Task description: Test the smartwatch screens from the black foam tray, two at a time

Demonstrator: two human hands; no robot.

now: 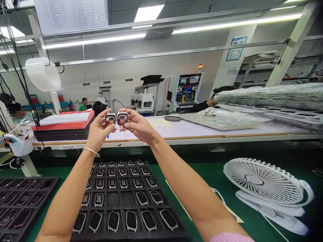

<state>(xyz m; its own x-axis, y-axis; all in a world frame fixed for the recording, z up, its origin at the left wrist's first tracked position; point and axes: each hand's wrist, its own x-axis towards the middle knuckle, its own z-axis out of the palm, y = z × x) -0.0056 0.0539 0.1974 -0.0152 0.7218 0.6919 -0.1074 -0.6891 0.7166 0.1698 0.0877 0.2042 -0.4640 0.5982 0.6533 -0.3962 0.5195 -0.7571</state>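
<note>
- My left watch [110, 119] and right watch [122, 118] are two square smartwatch bodies, held up just beside each other, not quite touching, above the foam tray, with their lit screens facing me.
- My left hand [98, 129] is closed in a pinch, gripping the left watch between thumb and fingers.
- My right hand [137, 126] is closed the same way, gripping the right watch.
- A bangle [91, 151] circles my left wrist, and a pink sleeve [229, 238] shows at my right arm's lower end.
- The foam tray [126, 236] lies below my hands, its black slots holding rows of watch bodies with pale rims.
- A second tray [37, 179] sits left of the foam tray, holding more dark pieces.
- Right of the foam tray, a white fan [262, 181] lies on the green mat [202, 174].
- Beyond the foam tray stands a far bench [196, 132], with a red-topped stack [64, 121] on its left.
- On that bench's right, a co-worker's hand [211, 102] is beside a wrapped bundle [267, 97].
</note>
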